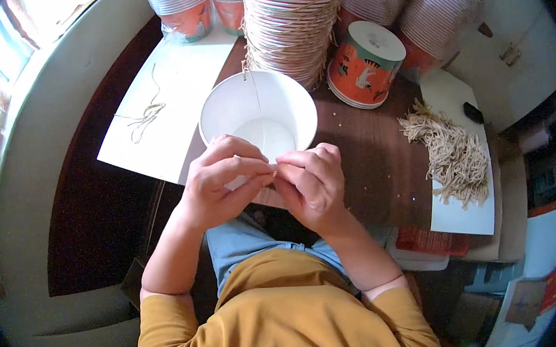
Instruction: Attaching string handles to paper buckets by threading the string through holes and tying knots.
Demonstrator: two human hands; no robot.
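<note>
A white paper bucket stands at the table's near edge, its open mouth facing up. At its near rim, my left hand and my right hand meet, the thumb and fingertips of each pinched together. What lies between the fingertips is too small to make out. A thin cord is fastened at the far rim and runs down inside the bucket toward my fingers; its other end is hidden.
Behind the bucket rises a tall stack of buckets with cords. An upturned orange-and-green bucket stands beside it, near plastic-wrapped stacks. A bundle of beige cords lies at right on white card; a loose cord lies at left.
</note>
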